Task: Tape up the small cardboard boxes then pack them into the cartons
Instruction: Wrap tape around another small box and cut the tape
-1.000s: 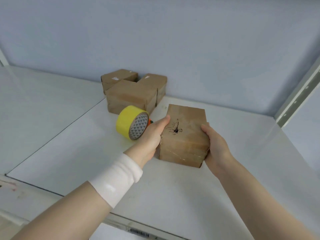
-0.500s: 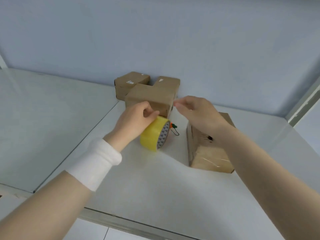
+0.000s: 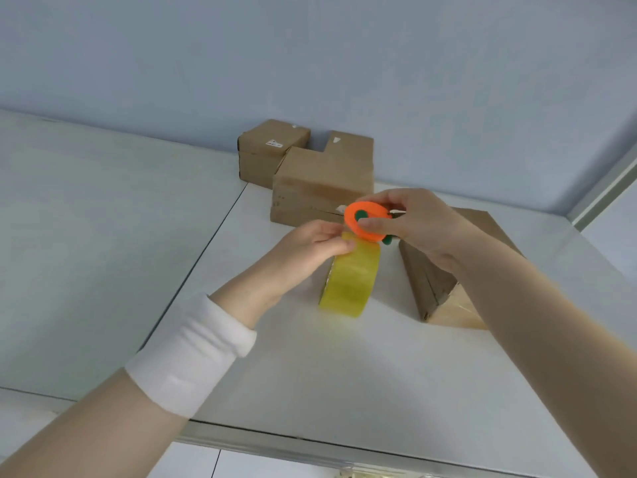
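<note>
White table [image 3: 310,374]: four boxes [image 3: 320,181]; left fingers [image 3: 339,243] pinch one tape [image 3: 348,284], right fingers [image 3: 389,201] one cutter [image 3: 352,223].

Broad white fabric wristband [image 3: 191,353] snug around the left wrist, both forearms bare.

Matt brown cardboard boxes [image 3: 320,181], glossy translucent yellow tape roll [image 3: 350,281], smooth orange plastic cutter [image 3: 365,224], glossy white table [image 3: 310,374], soft cloth wristband [image 3: 191,353]
</note>
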`<state>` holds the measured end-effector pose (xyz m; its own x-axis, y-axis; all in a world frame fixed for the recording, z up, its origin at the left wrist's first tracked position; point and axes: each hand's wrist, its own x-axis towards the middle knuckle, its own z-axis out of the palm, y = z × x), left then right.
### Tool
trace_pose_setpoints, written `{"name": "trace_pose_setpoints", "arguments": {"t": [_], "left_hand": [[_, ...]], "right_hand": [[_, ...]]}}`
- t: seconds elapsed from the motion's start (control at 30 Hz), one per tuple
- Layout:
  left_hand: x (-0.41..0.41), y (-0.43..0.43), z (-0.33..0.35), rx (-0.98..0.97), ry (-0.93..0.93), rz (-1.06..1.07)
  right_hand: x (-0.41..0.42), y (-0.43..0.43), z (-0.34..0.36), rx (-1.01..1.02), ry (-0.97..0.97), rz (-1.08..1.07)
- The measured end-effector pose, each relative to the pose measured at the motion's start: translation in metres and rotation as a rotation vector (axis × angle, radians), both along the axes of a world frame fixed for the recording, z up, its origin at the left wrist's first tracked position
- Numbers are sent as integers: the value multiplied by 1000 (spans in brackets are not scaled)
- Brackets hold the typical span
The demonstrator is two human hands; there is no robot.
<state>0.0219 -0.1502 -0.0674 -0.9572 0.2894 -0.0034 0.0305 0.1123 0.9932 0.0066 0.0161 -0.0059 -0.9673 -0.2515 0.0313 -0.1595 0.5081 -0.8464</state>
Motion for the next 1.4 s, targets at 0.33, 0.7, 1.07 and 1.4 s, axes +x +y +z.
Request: {"name": "trace_pose_setpoints", "arguments": {"t": [0.33, 0.7, 1.07, 1.4], "left_hand": [[-4, 30, 39, -145, 423, 182], [2, 92, 99, -272, 764, 225], [1, 133, 101, -301, 881, 279], [-31, 121, 80, 80, 473, 232]], "right_hand": [[23, 18, 22, -154, 193, -164], [35, 53, 65, -473, 194, -528], [8, 111, 65, -994, -64, -817], [9, 185, -75, -29, -190, -718]]}}
